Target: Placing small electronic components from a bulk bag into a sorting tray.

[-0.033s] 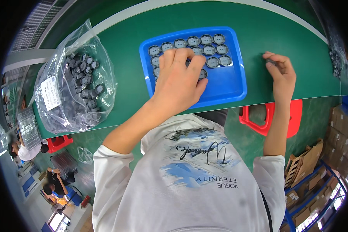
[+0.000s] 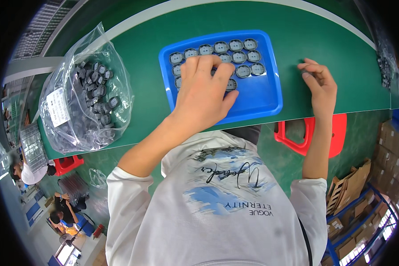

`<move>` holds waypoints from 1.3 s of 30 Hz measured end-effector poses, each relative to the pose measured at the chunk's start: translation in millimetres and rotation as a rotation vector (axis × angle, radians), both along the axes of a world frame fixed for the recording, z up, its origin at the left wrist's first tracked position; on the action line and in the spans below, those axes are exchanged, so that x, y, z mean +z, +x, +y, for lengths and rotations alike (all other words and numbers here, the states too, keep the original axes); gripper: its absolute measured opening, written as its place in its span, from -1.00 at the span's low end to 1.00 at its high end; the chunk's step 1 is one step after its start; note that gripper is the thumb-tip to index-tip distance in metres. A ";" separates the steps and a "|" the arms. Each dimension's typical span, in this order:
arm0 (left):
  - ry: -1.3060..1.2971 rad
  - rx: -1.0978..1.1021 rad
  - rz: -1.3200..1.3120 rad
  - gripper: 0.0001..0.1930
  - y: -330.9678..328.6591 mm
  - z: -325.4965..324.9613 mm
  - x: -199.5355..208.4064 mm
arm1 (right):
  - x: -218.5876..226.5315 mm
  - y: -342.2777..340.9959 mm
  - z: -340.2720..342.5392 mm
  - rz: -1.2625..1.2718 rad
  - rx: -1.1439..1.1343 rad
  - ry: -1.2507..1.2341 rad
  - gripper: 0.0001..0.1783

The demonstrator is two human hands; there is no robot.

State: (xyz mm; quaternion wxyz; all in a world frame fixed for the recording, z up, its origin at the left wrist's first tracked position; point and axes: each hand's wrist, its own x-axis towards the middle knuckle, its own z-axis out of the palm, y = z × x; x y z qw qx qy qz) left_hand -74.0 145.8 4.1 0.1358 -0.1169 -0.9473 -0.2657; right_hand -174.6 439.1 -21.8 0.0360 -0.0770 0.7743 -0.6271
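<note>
Over the left half of a blue tray (image 2: 277, 95) is my left hand (image 2: 204, 86), palm down. Its fingers are spread above the rows of grey oval plastic housings (image 2: 239, 56), and its thumb stands apart. Several housings are hidden under this hand, and whether its fingertips touch any cannot be seen. Right of the tray, just above the green table, my right hand (image 2: 321, 84) pinches a small dark grey plastic part (image 2: 304, 72) between thumb and fingers. Most of that part is covered by the fingers.
A clear plastic bag (image 2: 119, 84) filled with dark grey parts (image 2: 99, 91) stands on the green table (image 2: 142, 48) at the left. Beyond the near edge are red stools (image 2: 339, 133). Cartons (image 2: 388, 142) and a blue rack (image 2: 341, 239) stand at the right; other people sit far left.
My right hand has shifted very slightly left with the grey part. The tray and my left hand look almost the same.
</note>
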 end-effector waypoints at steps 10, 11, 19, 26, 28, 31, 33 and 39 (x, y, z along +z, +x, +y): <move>0.042 0.063 0.132 -0.71 29.6 -47.3 12.0 | 5.8 11.3 11.6 0.385 -0.028 0.663 -0.68; 0.063 0.012 0.117 -0.69 28.1 -41.5 9.0 | 7.0 12.9 13.0 0.384 -0.018 0.658 -0.68; -0.048 0.014 -0.039 -0.51 13.5 -23.1 5.2 | 2.6 20.7 22.1 0.437 0.102 0.635 -0.75; -0.024 -0.047 -0.012 -0.46 2.0 -7.2 13.3 | 5.4 19.3 12.0 0.544 0.084 0.612 -0.86; -0.045 -0.054 -0.002 -0.46 -3.8 -2.1 10.6 | 16.0 22.8 1.7 0.549 0.079 0.599 -0.87; -0.089 -0.062 -0.003 -0.46 -7.9 -0.9 4.6 | 37.1 33.2 -18.6 0.599 0.137 0.623 -0.85; -0.076 -0.018 -0.031 -0.43 -4.3 -1.7 5.4 | 46.5 40.1 -38.8 0.668 0.266 0.633 -0.84; 0.049 0.145 0.093 -0.57 11.9 -36.3 16.8 | 30.4 41.2 -82.9 0.650 0.554 0.632 -0.85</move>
